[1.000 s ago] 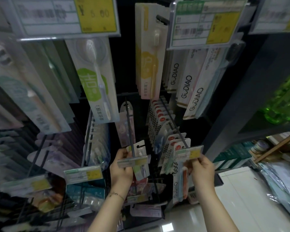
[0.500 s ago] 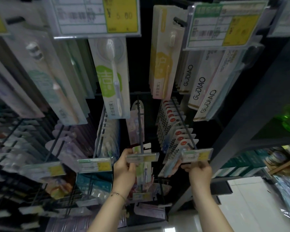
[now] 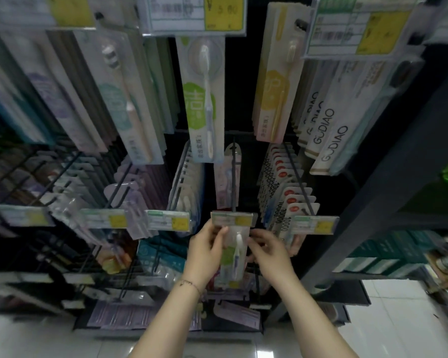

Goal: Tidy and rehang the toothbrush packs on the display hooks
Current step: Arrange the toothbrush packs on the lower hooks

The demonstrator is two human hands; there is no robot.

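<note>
A clear toothbrush pack (image 3: pixel 233 254) with a green patch hangs just under the price tag (image 3: pixel 232 219) at the tip of the middle display hook (image 3: pixel 234 177). My left hand (image 3: pixel 204 250) grips the pack's left edge, thumb on its front. My right hand (image 3: pixel 267 248) touches the pack's right edge with its fingertips. One pink pack (image 3: pixel 226 182) hangs farther back on the same hook. To the right, a hook carries several red-and-white packs (image 3: pixel 285 189).
Rows of hooks with toothbrush packs fill the rack on the left (image 3: pixel 130 197) and above (image 3: pixel 204 99). White GUDIAO boxes (image 3: pixel 326 130) hang at upper right. A dark shelf post (image 3: pixel 388 192) stands at the right. More packs (image 3: pixel 238 312) hang low, above a white tiled floor (image 3: pixel 398 326).
My right hand has left the right hook's tag and moved left to the green pack. My left hand still holds that pack at the middle hook. The view has shifted rightward along the rack.
</note>
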